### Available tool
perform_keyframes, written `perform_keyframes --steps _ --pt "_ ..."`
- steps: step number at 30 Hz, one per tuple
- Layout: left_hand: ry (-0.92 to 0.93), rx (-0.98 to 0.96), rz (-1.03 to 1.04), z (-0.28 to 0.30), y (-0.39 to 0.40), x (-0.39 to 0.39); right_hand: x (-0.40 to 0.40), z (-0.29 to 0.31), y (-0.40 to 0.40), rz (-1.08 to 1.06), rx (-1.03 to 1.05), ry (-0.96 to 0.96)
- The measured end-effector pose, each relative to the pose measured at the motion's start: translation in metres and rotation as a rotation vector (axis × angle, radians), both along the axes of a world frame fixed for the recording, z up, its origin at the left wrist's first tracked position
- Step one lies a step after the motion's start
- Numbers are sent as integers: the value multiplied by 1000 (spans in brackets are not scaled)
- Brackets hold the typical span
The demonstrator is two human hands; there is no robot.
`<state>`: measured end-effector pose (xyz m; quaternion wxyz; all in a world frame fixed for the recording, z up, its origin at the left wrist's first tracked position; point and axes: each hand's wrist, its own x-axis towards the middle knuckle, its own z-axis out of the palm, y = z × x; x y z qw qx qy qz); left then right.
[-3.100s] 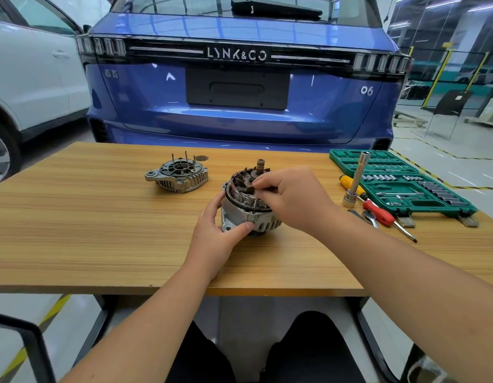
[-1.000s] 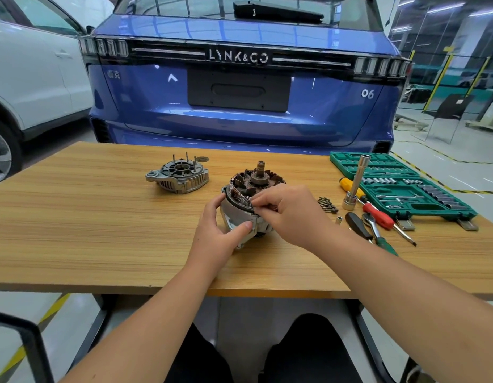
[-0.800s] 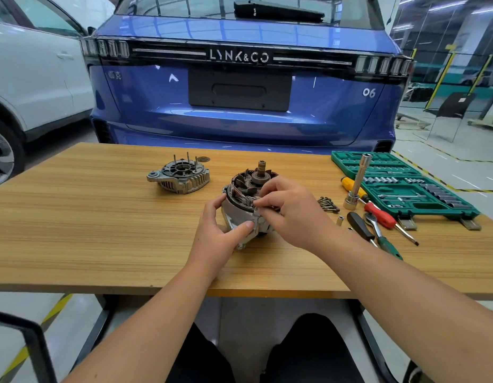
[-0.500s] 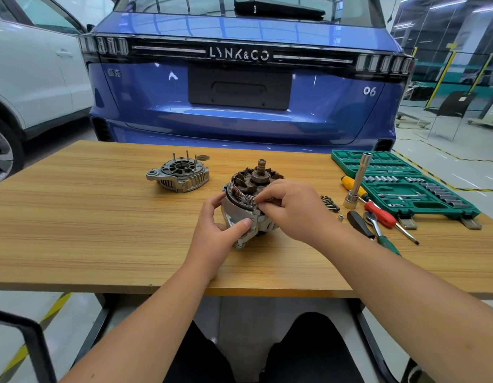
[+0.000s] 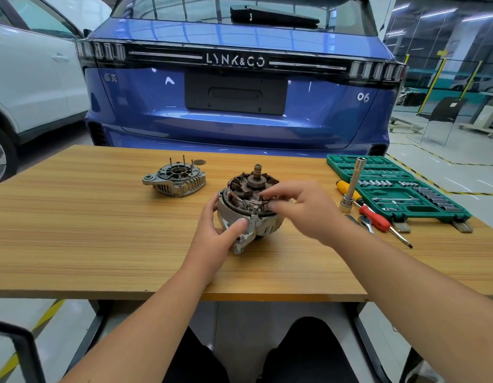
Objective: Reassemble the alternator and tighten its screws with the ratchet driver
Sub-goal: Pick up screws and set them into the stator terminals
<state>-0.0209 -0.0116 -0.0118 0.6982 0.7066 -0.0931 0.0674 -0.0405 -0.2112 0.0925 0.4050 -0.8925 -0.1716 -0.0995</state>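
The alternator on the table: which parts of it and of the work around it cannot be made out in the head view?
- Right hand: motion blur; whether its fingers pinch the copper windings cannot be told.
- Alternator right side: hidden behind the right hand.
- Its lower left housing: covered by the left hand, which grips it.
- Its underside: hidden against the table.
- Sockets in the green tool case: too small to read.

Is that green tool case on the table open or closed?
Open: the green tool case lies flat, its rows of sockets exposed.
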Motion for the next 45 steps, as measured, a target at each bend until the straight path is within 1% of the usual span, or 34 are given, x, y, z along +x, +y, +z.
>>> perform_keyframes --steps 1,2,3,4,6,8,11,15,18,21,27,31,34,36,39,43,45 --pt "7 -10 20 1 1 1 4 2 -9 -59 109 5" --pt "19 -20 47 1 2 2 11 5 -19 -143 169 -2" --pt "34 -28 76 2 2 4 20 7 -31 -238 154 -8" --pt "46 -28 107 2 2 6 30 9 -43 -330 87 6" --pt "57 -12 161 3 1 12 51 8 -68 -471 -136 88" --pt "61 -13 207 3 -3 18 68 0 -89 -547 -376 211" --pt "70 -25 237 4 -10 24 81 -16 -103 -603 -629 359" --pt "77 -37 235 3 -13 29 96 -27 -108 -645 -769 415" --pt "60 -39 286 2 -13 29 105 -32 -110 -665 -827 458" --pt "60 -56 330 1 -13 27 109 -36 -110 -659 -838 496" --pt "23 -44 386 -2 -12 26 112 -42 -105 -682 -818 439" --pt "19 -13 415 -3 -11 25 109 -41 -102 -674 -745 416" --pt "24 1 422 -2 -10 24 107 -34 -104 -642 -614 349" --pt "21 18 428 -1 -9 23 104 -28 -106 -594 -428 319" --pt "14 51 442 -1 -8 22 91 -18 -105 -511 -44 368" --pt "21 67 443 0 -9 20 69 -6 -104 -442 294 440" --pt "21 68 442 0 -8 19 56 0 -103 -354 487 487"
